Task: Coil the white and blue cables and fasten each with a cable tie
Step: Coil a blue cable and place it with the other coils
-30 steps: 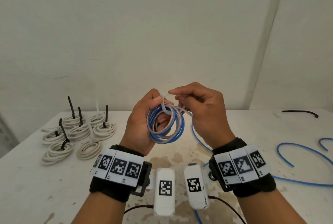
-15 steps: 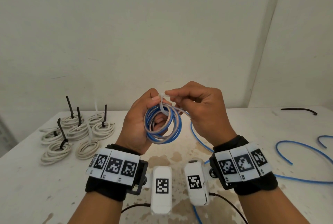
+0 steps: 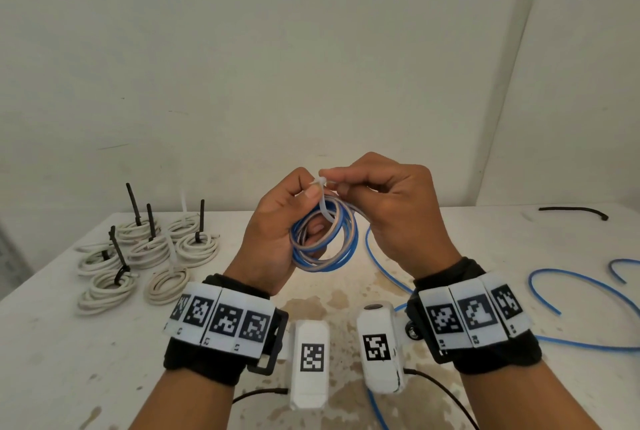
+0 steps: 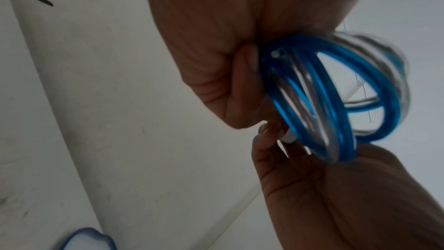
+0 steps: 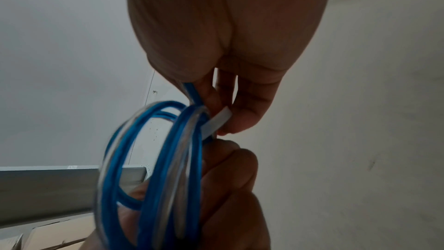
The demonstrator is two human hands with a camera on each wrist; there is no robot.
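- I hold the blue cable coil (image 3: 323,239) up in front of my chest, above the white table (image 3: 52,343), between my two hands; its ring stands nearly upright and faces me.
- My left hand (image 3: 273,232) has its fingers curled through and around the coil's left side, with the thumb pressed at the top where the white cable tie (image 3: 323,201) crosses the turns.
- My right hand (image 3: 391,208) pinches the tie's upper end between thumb and forefinger, right beside my left thumb; the other fingers are curled in.
- The relation that counts: the tie's strap runs from the pinch at the top of the coil down and to the right across the bundle, so its long axis lies across the turns. The tie head sits at the very top, touching both hands, and my right hand is the one placed to draw the tail away. I cannot tell whether the tail is already through the head.
- In the right wrist view the flat white strap (image 5: 216,121) passes around the blue turns (image 5: 168,159) just below my fingertips.
- A loose stretch of blue cable (image 3: 381,263) trails from the coil down to the table on my right.
- Compared with a second ago, the coil and both hands are a little higher, and the pinch at the tie is tighter to the bundle; the grip itself is unchanged.
- Finished white cable coils (image 3: 152,249), each tied, lie in a cluster well apart to my left, and a spare black cable tie (image 3: 571,212) lies far right.
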